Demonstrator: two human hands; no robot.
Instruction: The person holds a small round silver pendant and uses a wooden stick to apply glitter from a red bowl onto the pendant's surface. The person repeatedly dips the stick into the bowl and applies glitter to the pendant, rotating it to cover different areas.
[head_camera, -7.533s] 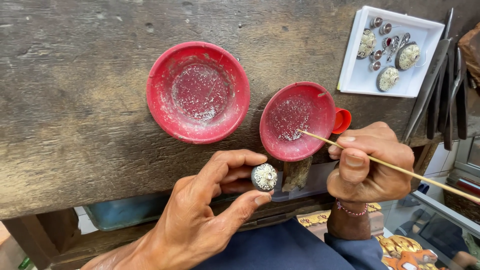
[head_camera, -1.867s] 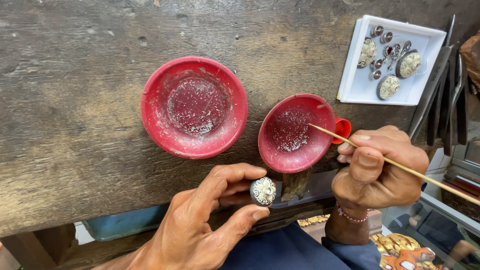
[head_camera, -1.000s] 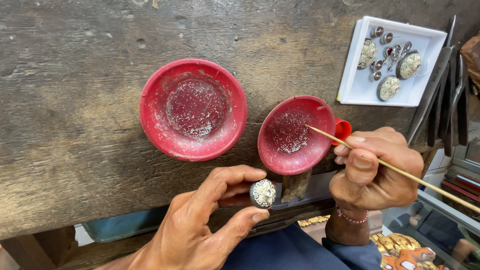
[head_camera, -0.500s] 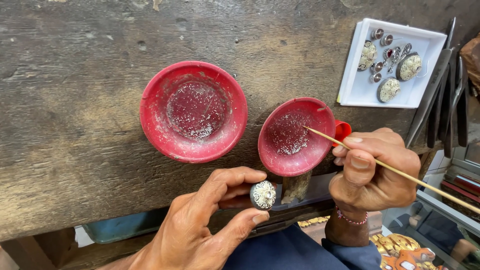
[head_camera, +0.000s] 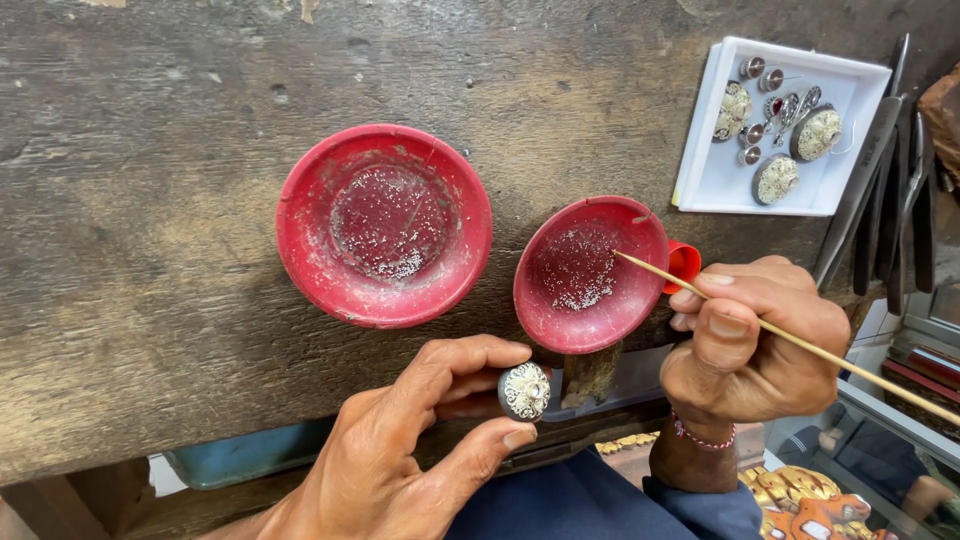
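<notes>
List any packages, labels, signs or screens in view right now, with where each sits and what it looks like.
No labels, signs or screens show.
Nearest to a package: white square tray, top right of the wooden bench, holding small round silvery ornaments.
Printed orange-and-gold sheet or wrapper, bottom right below the bench edge; what kind of thing it is cannot be told.

Soft even daylight; faint shadows under hands; sharp focus centre; slight stretch at edges.

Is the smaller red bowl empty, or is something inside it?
Not empty: the smaller red bowl holds a thin scatter of tiny silvery grains, and the stick tip reaches over its rim.
</notes>
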